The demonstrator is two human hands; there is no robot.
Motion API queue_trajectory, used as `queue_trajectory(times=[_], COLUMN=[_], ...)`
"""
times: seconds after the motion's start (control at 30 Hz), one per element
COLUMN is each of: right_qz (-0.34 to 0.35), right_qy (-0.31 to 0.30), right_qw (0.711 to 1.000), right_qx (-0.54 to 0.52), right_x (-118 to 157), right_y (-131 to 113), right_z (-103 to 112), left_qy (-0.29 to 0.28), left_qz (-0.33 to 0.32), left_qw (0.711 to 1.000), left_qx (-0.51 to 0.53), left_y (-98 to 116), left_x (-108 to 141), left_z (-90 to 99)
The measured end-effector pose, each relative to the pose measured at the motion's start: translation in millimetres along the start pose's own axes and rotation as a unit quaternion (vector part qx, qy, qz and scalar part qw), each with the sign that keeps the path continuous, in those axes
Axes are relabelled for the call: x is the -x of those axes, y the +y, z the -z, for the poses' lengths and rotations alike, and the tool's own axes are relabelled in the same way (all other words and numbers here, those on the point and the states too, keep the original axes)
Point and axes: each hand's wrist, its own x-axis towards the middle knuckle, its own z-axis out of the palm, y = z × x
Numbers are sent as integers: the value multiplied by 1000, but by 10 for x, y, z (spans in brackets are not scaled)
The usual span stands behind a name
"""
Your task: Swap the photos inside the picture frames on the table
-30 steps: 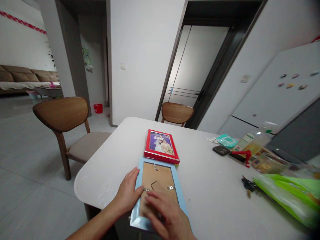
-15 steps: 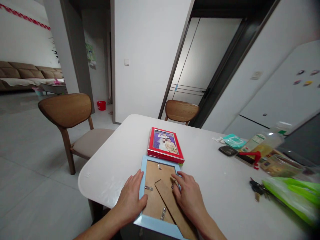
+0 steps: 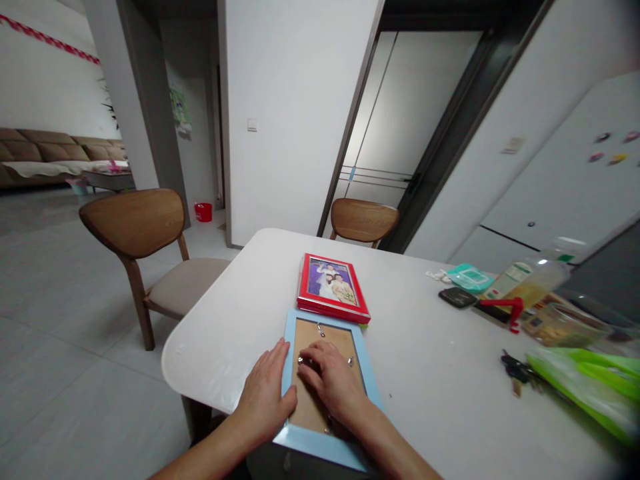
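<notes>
A light blue frame (image 3: 371, 377) lies face down near the table's front edge, its brown backing board (image 3: 306, 412) showing with small metal clips. My left hand (image 3: 265, 390) rests on the frame's left side, fingers extended and thumb over the edge. Over the backing, my right hand (image 3: 333, 380) has its fingers bent down at the left clip (image 3: 301, 360); what is between the fingertips is hidden. Just beyond the blue frame sits a red frame (image 3: 361, 293) with a photo of people, on top of another red one.
On the right of the white table (image 3: 435, 400) are a black case (image 3: 457, 298), a teal packet (image 3: 470, 277), a bottle (image 3: 530, 280), a red object (image 3: 514, 311), keys (image 3: 517, 373) and a green bag (image 3: 590, 387). Wooden chairs (image 3: 135, 223) stand left and behind.
My right hand has moved left from the right clip to the left clip. The backing's stand flap, raised at a slant before, no longer shows. My left hand stays on the frame.
</notes>
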Motion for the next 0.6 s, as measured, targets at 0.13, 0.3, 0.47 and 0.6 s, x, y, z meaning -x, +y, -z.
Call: queue_trajectory(times=[0.13,0.3,0.47,0.6], right_qz=[61,64,-17,-87], right_qy=[-106,-104,-25,42], right_qw=[990,991,999,993], right_qx=[-74,-47,-14,70], right_x=[296,463,113,-294], right_y=[135,140,242,420], right_z=[220,209,178,39], left_qy=[9,9,6,-8], left_qz=[-3,-7,-8,0], left_qw=[1000,1000,1000,1000], left_qx=[17,13,5,-6], left_y=[-7,-11,-1,19], left_x=[9,7,2,-9], left_z=[-2,-7,5,26])
